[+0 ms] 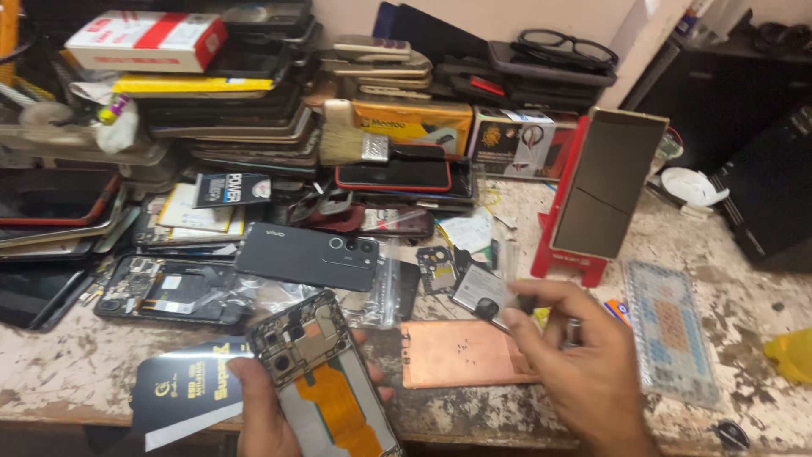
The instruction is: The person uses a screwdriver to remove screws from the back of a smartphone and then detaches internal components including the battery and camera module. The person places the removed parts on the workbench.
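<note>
Two hands work at the front edge of the table (76, 372): the left hand (271, 415) grips an opened phone (326, 372), the right hand (584, 355) pinches a small metal cover plate (482, 292). I think the plate should be kept level and the phone steady, so it aligns with the board.

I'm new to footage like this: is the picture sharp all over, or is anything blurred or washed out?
Head view: the right hand is smeared by motion, as is the small part it pinches; the opened phone in the left hand is fairly crisp; the stacked phones behind look soft; light is warm and even, with mild glare on the wall.
</note>
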